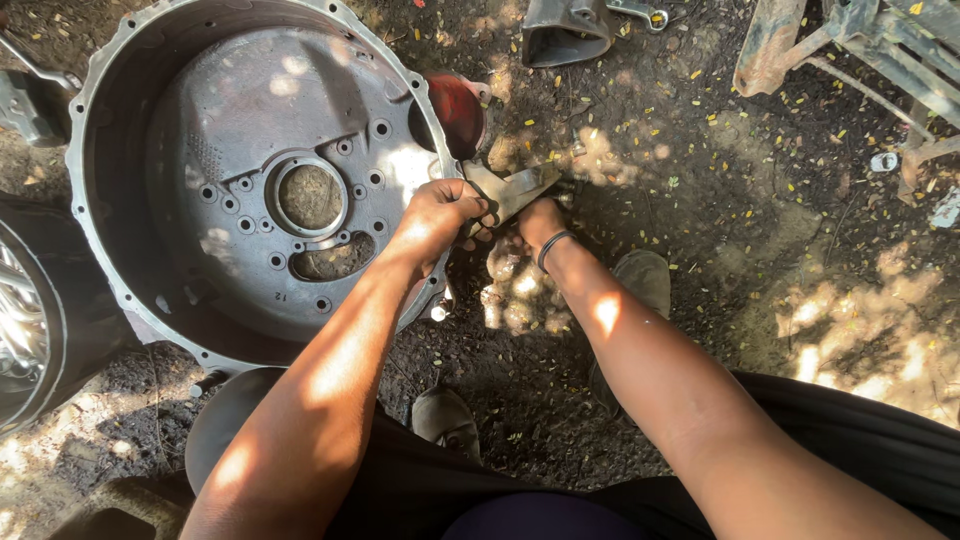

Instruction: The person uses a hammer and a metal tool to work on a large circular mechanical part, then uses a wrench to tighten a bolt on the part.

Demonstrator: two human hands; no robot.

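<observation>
Person crouches over dirt ground (700,230), both arms reaching fwd toward 12 o'clock. Left hand (437,212) has fingers curled tight round one end of a flat, angled metal bracket (512,190), gripping it right at the rim of the big round bell housing (250,170). Right hand (540,222), w/ a dark band on the wrist, sits just under the bracket's other end at approx 1 o'clock from the left; fingers are tucked below the metal, so can't tell how far they're closed. Bracket lies between the two hands, just beside the housing's 3 o'clock edge, near a red round part (455,108). Housing fills the 10 o'clock area. Two shoes (640,285) show at 5–6 o'clock from the hands.
</observation>
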